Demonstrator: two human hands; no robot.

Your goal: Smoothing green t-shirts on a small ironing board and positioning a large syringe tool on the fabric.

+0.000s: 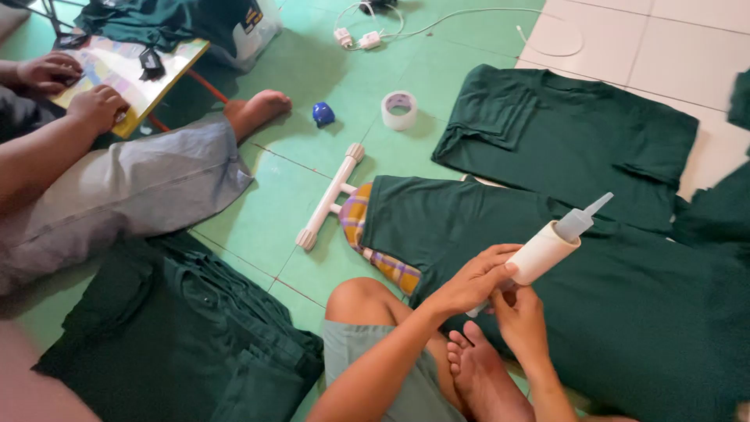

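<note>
My left hand (473,279) wraps around the lower end of a white tube with a grey pointed nozzle (556,238), tilted up to the right. Just below it, my right hand (519,316) holds the base of the same tube. Both hands hover over a dark green shirt (625,289) spread flat on the floor over a plaid-covered board (375,246). My bare knee (359,301) and foot (469,363) lie beneath the hands.
Another person sits at left, hands (74,90) on a colourful board (129,70), leg and foot (258,109) stretched out. A white plastic pipe frame (328,195), tape roll (399,109), small blue object (323,114), cables (367,35) and more green garments (562,133) (180,336) surround me.
</note>
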